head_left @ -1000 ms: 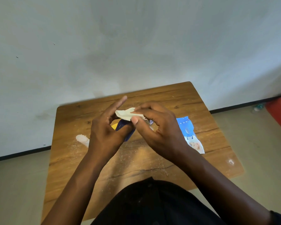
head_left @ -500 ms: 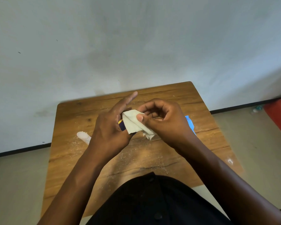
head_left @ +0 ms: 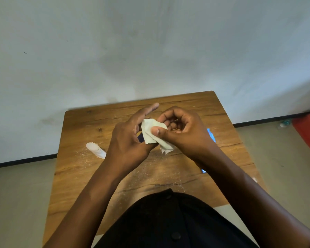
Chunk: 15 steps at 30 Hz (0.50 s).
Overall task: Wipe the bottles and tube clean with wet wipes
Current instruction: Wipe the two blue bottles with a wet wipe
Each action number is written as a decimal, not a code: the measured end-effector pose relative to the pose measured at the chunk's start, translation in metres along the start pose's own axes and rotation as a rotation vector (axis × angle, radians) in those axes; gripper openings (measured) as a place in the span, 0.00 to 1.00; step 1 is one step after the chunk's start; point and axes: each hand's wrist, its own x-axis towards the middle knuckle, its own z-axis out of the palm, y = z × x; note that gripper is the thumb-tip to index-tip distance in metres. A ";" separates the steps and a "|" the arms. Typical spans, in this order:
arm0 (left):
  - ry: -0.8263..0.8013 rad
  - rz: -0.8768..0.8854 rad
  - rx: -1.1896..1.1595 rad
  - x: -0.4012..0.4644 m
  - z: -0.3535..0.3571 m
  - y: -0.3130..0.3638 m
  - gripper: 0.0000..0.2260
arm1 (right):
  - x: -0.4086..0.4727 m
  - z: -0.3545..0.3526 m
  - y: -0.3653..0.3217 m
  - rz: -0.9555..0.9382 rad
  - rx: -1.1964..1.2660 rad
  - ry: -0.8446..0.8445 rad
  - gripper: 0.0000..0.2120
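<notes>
Wipe (head_left: 155, 134), 1, off-white and crumpled: pinched between thumb and curled fingers of the right hand (head_left: 182, 130), draped over a dark blue object (head_left: 140, 137) above the middle of the wooden table (head_left: 82, 158). Left hand (head_left: 131, 140): thumb and lower fingers wrapped round the dark blue object, forefinger stretched straight out; most of that object is hidden, so what it is cannot be told. White bottle (head_left: 96, 150), 1: lying on its side on the table, left of the left wrist. Blue packet (head_left: 211, 135): on the table, mostly behind the right hand. White specks scattered over the tabletop.
</notes>
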 end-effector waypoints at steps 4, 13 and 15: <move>-0.007 0.013 -0.026 0.000 -0.002 0.002 0.37 | 0.003 -0.002 0.001 0.015 0.104 0.037 0.07; -0.007 0.038 -0.018 0.000 -0.003 0.005 0.35 | -0.001 -0.003 -0.001 0.023 0.137 -0.020 0.09; -0.010 0.029 -0.041 0.000 -0.003 0.006 0.35 | -0.001 0.000 -0.001 0.016 0.162 0.023 0.07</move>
